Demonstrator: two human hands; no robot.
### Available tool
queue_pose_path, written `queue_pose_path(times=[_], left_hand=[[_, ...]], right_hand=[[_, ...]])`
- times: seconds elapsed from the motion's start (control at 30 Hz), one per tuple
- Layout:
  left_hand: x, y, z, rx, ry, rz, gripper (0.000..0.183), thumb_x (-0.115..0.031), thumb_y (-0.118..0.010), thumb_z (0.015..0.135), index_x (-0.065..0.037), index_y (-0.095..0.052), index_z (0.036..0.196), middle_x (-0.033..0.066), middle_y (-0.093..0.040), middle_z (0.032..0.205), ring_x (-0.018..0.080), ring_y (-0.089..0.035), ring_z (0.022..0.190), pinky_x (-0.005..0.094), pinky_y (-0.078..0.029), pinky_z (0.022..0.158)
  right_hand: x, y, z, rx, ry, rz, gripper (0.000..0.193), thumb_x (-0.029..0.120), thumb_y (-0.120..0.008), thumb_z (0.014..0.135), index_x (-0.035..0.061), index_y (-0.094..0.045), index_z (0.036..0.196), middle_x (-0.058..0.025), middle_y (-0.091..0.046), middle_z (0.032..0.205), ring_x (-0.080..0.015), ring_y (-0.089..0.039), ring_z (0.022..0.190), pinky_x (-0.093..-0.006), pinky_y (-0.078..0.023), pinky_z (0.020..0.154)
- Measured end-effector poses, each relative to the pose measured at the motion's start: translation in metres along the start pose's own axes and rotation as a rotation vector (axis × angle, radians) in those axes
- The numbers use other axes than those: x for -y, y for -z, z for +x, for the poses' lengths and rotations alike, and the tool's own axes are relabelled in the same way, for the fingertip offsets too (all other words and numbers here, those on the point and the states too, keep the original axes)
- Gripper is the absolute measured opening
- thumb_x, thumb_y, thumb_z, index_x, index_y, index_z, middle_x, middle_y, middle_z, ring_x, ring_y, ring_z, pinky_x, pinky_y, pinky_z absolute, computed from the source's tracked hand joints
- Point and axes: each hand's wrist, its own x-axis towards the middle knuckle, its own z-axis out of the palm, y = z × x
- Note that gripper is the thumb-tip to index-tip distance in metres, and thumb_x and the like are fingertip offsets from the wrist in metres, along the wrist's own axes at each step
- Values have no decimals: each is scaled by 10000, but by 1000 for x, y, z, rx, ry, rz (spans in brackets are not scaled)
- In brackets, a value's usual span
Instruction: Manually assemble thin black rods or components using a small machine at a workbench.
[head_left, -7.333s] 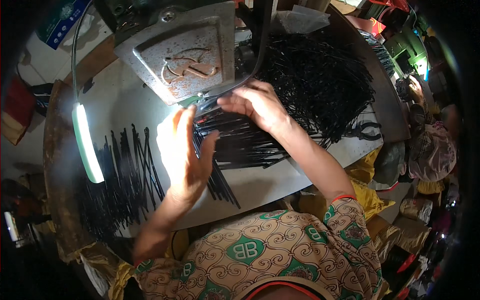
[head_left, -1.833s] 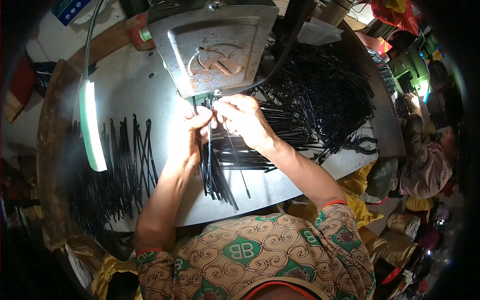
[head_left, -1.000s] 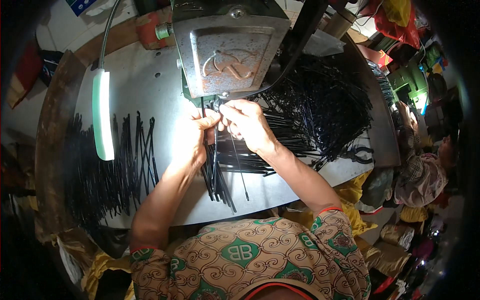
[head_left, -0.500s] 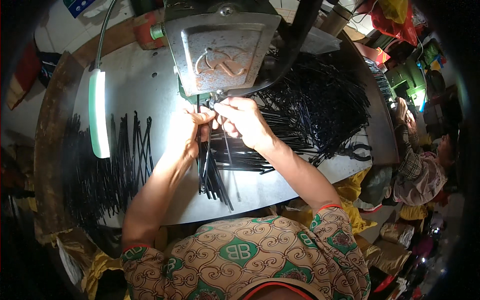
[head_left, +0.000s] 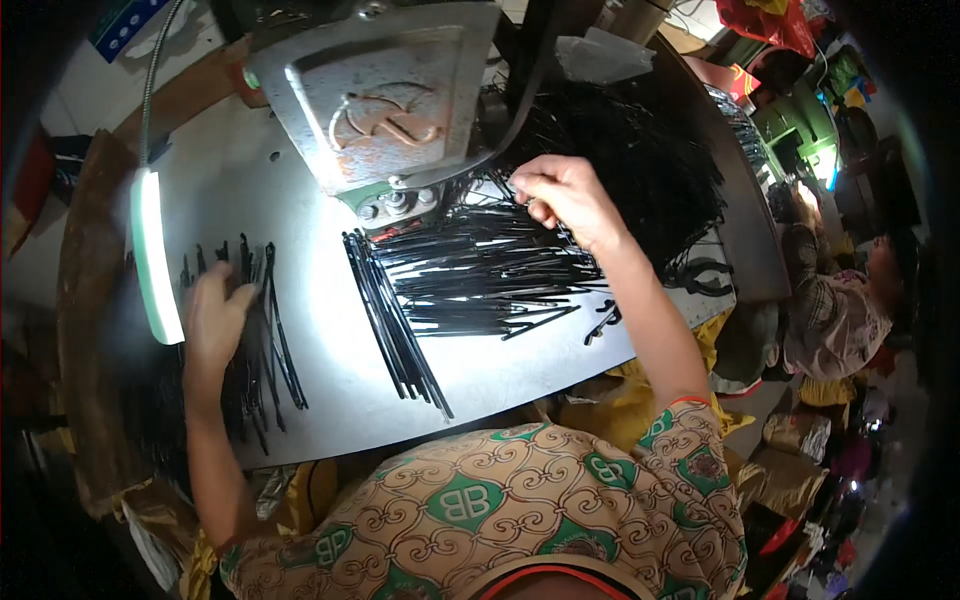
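My left hand (head_left: 212,312), blurred by motion, is over a bunch of thin black rods (head_left: 285,350) on the left of the metal worktable (head_left: 310,420). Its thumb sticks out; whether it grips a rod cannot be told. My right hand (head_left: 572,200) hovers at the near edge of a big tangled heap of black rods (head_left: 640,180). Its fingers are curled in a pinch, and what they hold, if anything, is hidden. Between my hands lie a slanted bundle of black rods (head_left: 395,325) and a crosswise stack of black rods (head_left: 480,270).
A machine (head_left: 390,110) with a rusty plate overhangs the table. A lit lamp (head_left: 158,255) on a bendy neck stands at left. Pliers (head_left: 700,278) and small black pieces (head_left: 602,322) lie at right. Another person (head_left: 835,300) sits beyond the table's right side.
Both hands have come away from the machine's working point: the left moved left to the rod bunch, the right moved right. Rods held below the machine now lie on the table. The view has shifted.
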Motion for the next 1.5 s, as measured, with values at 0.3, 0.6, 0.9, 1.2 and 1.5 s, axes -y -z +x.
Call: queue_pose_path(times=[0.3,0.6,0.9,1.2,1.5], left_hand=[[-112,-61,-32,-5,-652,75,123,-50,-570,680,-43,-539,800,96,-493,719,249,-512,693,329,-426,613],[-138,-93,-33,25,-909,207,152,-33,-520,631,-14,-509,782,105,-440,798,229,-455,787,312,-390,687],[-127,-78,-35,-212,-778,-216,66,-51,-529,705,-50,-490,758,73,-467,723,202,-495,661,296,-396,571],[-104,-65,-14,173,-58,-977,120,-127,-485,850,-26,-520,795,15,-484,591,49,-415,467,185,-335,431],[-96,-73,-2,224,-6,-1137,46,-66,-529,802,-23,-542,810,-10,-473,635,32,-383,523,162,-290,457]], right_hand=[[-2,-23,13,-13,382,-744,147,126,-572,736,12,-620,818,-115,-600,665,-233,-598,636,-315,-453,588],[-16,-31,23,-38,543,-1219,169,91,-413,789,47,-566,845,-174,-540,951,-340,-519,919,-431,-396,803],[-13,-28,25,88,778,-1059,178,132,-415,804,108,-575,880,-132,-554,937,-296,-559,832,-380,-452,711],[-23,-38,31,143,907,-1126,139,70,-493,753,77,-540,884,-79,-561,867,-224,-580,765,-303,-509,633],[3,-46,3,-38,1153,-1145,173,66,-525,713,34,-543,882,-91,-555,852,-197,-577,782,-279,-515,638]])
